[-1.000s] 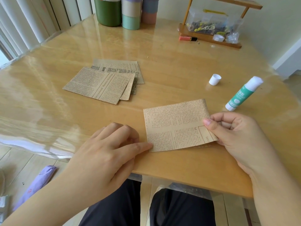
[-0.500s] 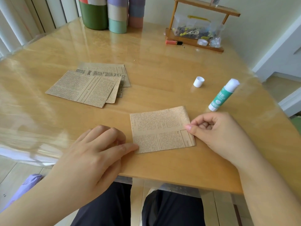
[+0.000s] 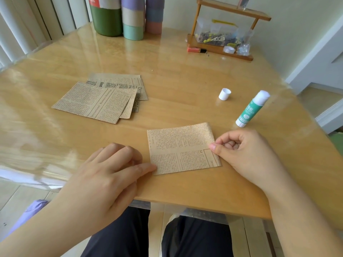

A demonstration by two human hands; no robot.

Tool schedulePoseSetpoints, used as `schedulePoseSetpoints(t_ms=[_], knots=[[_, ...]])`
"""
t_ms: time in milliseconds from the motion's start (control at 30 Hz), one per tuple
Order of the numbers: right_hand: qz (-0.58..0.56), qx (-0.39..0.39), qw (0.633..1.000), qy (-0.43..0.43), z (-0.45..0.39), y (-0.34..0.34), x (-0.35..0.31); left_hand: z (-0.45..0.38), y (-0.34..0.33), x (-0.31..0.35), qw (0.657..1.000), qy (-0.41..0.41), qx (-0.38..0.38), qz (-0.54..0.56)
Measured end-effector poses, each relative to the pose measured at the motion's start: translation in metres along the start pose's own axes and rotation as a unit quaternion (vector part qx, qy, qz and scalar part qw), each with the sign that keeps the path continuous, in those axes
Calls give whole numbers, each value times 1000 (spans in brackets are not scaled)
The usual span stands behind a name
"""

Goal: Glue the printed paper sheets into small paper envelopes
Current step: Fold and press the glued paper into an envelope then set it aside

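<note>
**Folded sheet pressed flat between both hands**

The folded printed sheet lay on the table directly between the two hands, near the table's front edge. The left hand rested beside its left side, fingers loosely curled, with the thumb tip touching the sheet's lower left corner; it grasped nothing. The right hand was curled at the sheet's right edge, its thumb pressing down on the paper there; whether the other fingers pinched the edge from beneath could not be told.

Beyond the right hand lay the uncapped glue stick, and its white cap stood just past that, toward the middle of the table. Well beyond the left hand sat the stack of printed sheets.

The step in hand looked like pressing a glued seam shut, or creasing the fold before gluing; the frame alone did not settle which. If the seam had set, the next move would call for freeing the right hand to reach forward for the glue stick, or for setting this piece aside and drawing a fresh sheet from the stack.
</note>
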State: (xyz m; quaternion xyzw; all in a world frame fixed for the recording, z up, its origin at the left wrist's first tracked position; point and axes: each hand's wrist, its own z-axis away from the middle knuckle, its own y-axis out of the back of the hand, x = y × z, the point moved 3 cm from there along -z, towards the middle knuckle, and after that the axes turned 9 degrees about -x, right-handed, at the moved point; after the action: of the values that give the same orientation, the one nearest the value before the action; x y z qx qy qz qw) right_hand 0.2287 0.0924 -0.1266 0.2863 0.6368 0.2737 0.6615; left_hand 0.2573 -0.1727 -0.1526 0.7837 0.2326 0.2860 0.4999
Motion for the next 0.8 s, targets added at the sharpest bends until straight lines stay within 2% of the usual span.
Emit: schedulePoseSetpoints(t_ms=[233,400,500,633,800], knots=[[27,22,999,8,3,-3,-2,0,-1,-1,1000,0,-8,-5],[85,42,995,31,8,-4,-10,-6,4,3,1000,19,-16,-7],[94,30,992,78,16,-13,-28,-16,9,10,999,52,-15,-9],[78,-31,988,133,27,-41,-51,-35,4,18,991,133,0,-32],[87,-42,984,148,31,-56,-56,-39,-7,21,983,180,29,-16]])
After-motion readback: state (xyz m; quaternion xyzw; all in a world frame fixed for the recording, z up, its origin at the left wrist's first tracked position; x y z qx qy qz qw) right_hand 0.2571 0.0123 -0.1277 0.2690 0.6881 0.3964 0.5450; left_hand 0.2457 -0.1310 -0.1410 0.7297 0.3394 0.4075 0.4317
